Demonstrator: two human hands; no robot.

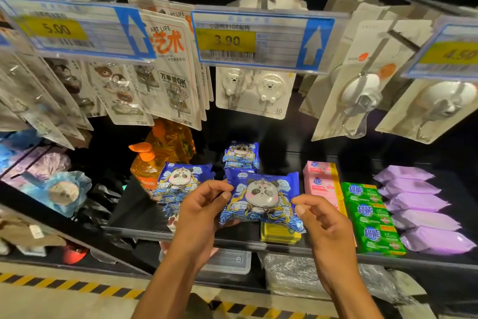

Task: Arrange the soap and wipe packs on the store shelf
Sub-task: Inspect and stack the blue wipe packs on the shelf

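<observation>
As I watch, left hand (199, 211) and right hand (324, 225) pinch opposite edges of blue panda-print plastic wipe pack (261, 199) — above black shelf (240, 236).

Wipe pack (261, 199) in left hand (199, 215), seemingly right hand (323, 225)

In our grip, a glossy blue plastic-film wipe pack with a panda print (261, 199); right of the grip, shiny green film-wrapped soap bars (372, 217) and matt lilac film packs (419, 202); beneath it we see a smooth, matt black shelf (232, 238).
</observation>
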